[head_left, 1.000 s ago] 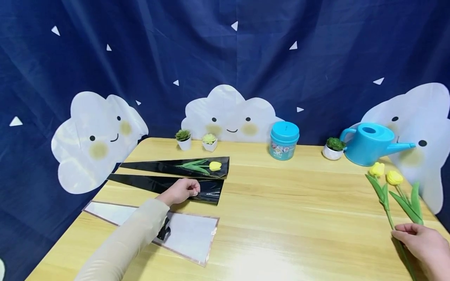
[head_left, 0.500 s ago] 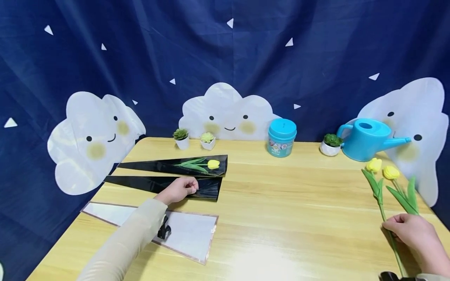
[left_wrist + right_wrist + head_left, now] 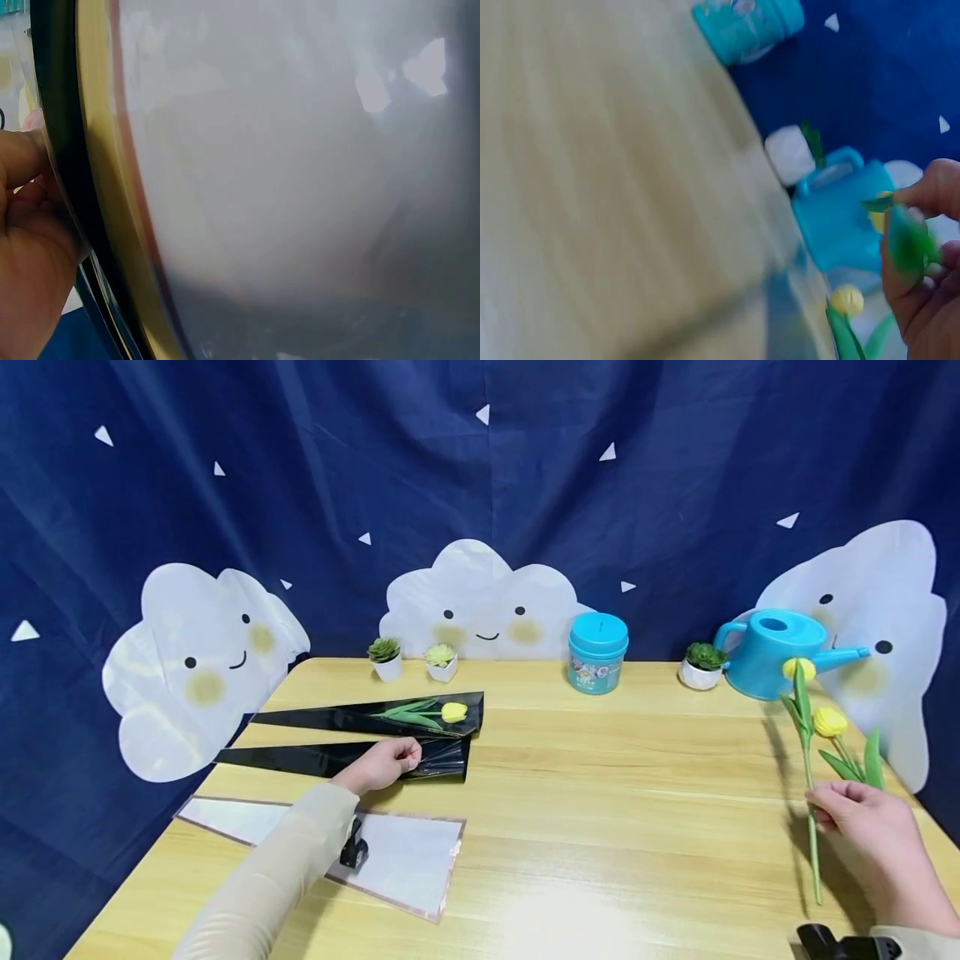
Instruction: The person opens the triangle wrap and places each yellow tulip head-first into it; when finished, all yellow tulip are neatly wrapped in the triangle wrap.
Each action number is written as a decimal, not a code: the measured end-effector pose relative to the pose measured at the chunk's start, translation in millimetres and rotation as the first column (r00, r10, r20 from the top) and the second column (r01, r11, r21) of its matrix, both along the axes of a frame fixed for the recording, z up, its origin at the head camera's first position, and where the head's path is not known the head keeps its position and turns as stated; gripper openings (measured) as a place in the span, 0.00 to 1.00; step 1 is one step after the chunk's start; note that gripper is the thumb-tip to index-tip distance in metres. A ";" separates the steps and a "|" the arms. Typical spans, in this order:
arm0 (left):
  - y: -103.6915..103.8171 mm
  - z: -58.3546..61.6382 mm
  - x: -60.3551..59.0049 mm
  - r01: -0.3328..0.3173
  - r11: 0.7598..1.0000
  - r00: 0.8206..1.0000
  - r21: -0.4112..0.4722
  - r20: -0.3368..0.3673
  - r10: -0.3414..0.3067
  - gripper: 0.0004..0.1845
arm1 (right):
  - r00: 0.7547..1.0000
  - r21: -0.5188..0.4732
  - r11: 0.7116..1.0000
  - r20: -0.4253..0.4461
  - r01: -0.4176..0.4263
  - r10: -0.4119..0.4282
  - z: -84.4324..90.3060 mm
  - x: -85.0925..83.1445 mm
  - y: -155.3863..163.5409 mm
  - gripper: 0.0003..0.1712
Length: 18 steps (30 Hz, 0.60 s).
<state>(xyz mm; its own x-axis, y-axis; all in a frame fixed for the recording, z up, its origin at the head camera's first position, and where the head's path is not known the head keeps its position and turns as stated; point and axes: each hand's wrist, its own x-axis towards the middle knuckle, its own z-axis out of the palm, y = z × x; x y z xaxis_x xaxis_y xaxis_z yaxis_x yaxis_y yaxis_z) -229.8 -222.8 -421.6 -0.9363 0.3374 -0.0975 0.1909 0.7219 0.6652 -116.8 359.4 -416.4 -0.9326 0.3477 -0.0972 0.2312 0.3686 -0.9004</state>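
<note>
A large pale, cloudy sheet (image 3: 300, 165) is seen across most of the frame, out of focus. Just left of the sheet, a strip of yellow wood (image 3: 105, 195) is shown, then a curved black edge (image 3: 64, 150). The black edge is touched by the left hand (image 3: 26, 247), whose fingers are curled against it.

My left arm stretches forward and inward in a beige sleeve, its wrist strapped with a small black mount. My left hand (image 3: 386, 764) lies knuckles up, fingers curled with the tips pinched together. My right hand (image 3: 862, 827) is raised, back toward me, thumb and fingers (image 3: 823, 808) closed in a pinch at its far side.
</note>
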 end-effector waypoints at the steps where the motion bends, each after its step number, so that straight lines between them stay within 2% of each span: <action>1: 0.3 0.0 -0.2 0.000 1.000 1.000 0.000 0.003 0.000 0.09 | 0.998 -0.113 0.994 -0.057 -0.015 0.008 1.0 -0.8 -2.5 0.13; 2: 0.5 0.0 -0.3 0.000 1.000 1.000 0.001 0.009 0.000 0.09 | 0.993 -0.225 0.973 -0.116 -0.039 0.013 1.9 -1.7 -5.5 0.13; 3: 0.7 0.1 -0.5 0.000 1.000 1.000 0.005 0.018 0.000 0.09 | 0.983 -0.328 0.942 -0.183 -0.078 0.017 2.3 -2.6 -8.8 0.14; 5: -0.1 -0.5 -0.4 0.001 1.000 0.999 0.016 0.037 -0.002 0.09 | 0.952 -0.505 0.843 -0.305 -0.185 0.026 2.5 -5.5 -18.2 0.16; 7: -0.7 -0.3 -0.3 0.006 1.000 0.998 0.031 0.059 -0.008 0.10 | 0.915 -0.604 0.742 -0.402 -0.292 0.033 2.7 -8.6 -29.0 0.18; 9: -1.3 0.5 -0.3 0.020 0.999 0.997 0.042 0.072 -0.023 0.10 | 0.887 -0.664 0.657 -0.462 -0.357 0.015 3.1 -12.0 -40.7 0.19; 11: -2.0 1.3 -0.7 0.038 0.998 0.995 0.058 0.090 -0.043 0.10 | 0.869 -0.714 0.579 -0.494 -0.393 -0.019 3.5 -15.2 -52.5 0.20; 13: -2.9 2.0 -1.3 0.061 0.995 0.991 0.077 0.112 -0.070 0.10 | 0.859 -0.741 0.532 -0.510 -0.411 -0.047 3.4 -18.8 -64.0 0.22; 15: -3.4 2.6 -1.8 0.077 0.993 0.987 0.091 0.136 -0.089 0.10 | 0.852 -0.757 0.501 -0.518 -0.420 -0.069 2.4 -22.2 -75.6 0.22; 18: -3.7 3.2 -2.7 0.082 0.991 0.983 0.102 0.157 -0.097 0.10 | 0.846 -0.762 0.482 -0.528 -0.433 -0.074 0.1 -27.9 -92.8 0.23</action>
